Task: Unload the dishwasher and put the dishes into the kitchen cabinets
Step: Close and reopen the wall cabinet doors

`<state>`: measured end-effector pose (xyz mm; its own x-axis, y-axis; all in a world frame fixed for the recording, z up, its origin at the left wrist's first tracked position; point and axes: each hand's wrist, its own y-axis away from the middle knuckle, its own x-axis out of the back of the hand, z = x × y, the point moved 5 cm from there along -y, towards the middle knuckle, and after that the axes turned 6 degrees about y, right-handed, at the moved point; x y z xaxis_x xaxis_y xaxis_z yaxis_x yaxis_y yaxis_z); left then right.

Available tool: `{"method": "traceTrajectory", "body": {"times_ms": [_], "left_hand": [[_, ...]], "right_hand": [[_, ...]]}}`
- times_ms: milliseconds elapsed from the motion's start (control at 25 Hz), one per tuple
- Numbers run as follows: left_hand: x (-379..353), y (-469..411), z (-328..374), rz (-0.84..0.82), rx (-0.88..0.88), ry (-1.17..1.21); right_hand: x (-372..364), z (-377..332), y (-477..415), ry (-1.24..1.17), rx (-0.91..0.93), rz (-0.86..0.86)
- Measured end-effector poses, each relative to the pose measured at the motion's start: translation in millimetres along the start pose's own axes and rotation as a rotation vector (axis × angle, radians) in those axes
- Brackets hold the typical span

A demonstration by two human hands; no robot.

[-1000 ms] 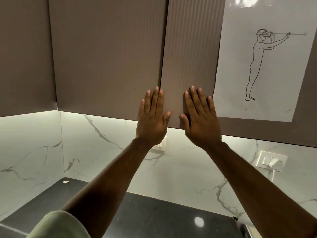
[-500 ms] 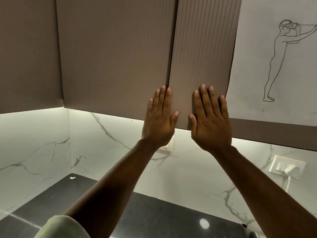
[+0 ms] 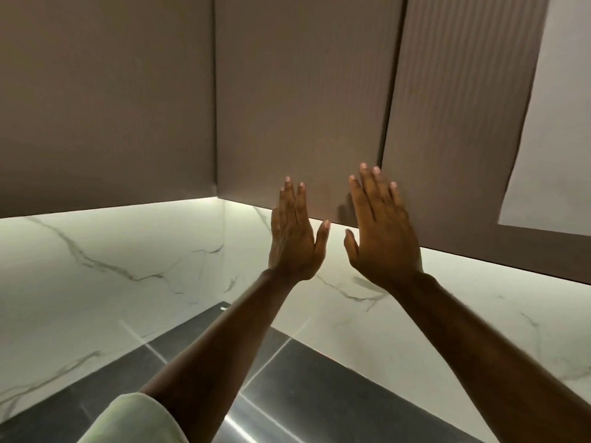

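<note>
K: Left hand (image 3: 295, 241) and right hand (image 3: 383, 235) drift leftward since before, fingers straight, grip wide, holding nothing.
M: Cabinet door (image 3: 303, 107) above surface (image 3: 319, 378): shut, stiff, handleless. Judge: hook its lower edge. Dishes unseen.

A dark stone counter (image 3: 319, 378) fills the lower part of the view and runs back into a corner, where white veined marble walls (image 3: 96, 266) meet it on two sides. Its polished, faintly speckled top throws back light. Thin bright lines cross it at left and centre, and a broad pale glare lies near the bottom edge. A small white scrap (image 3: 224, 307) lies on the counter at the far corner, close to the marble and partly hidden behind a forearm (image 3: 224, 343). What the scrap is cannot be told.
</note>
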<state>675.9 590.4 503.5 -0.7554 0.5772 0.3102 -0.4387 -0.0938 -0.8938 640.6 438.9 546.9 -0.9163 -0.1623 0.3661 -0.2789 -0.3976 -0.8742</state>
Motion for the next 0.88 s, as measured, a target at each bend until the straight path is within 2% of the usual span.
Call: {"method": "traceTrajectory", "body": {"times_ms": [80,160,200,280,360,520,640,880], "left_hand": [[19,-1,-37,0.045,0.194,0.018],[29,-3,-73,0.047,0.463,0.138],[31,-5,-90,0.030,0.601,0.254],[31,-11,-118,0.012,0.840,0.637],[27,-17,-141,0.057,0.979,0.992],[20,-42,-170,0.175,1.034,1.256],[14,-65,-188,0.267,0.975,1.495],[3,-67,-209,0.259,0.886,1.579]], "right_hand": [[-14,-26,-14,0.006,0.073,-0.010],[-29,-47,-30,0.015,0.113,0.006],[-36,-58,-39,0.019,0.127,0.017],[-51,-80,-57,0.027,0.156,0.032],[-72,-100,-75,0.061,0.188,0.019],[-112,-123,-104,0.235,0.119,-0.045],[-127,-129,-111,0.399,0.117,-0.020],[-133,-134,-111,0.468,0.130,0.022]]}}
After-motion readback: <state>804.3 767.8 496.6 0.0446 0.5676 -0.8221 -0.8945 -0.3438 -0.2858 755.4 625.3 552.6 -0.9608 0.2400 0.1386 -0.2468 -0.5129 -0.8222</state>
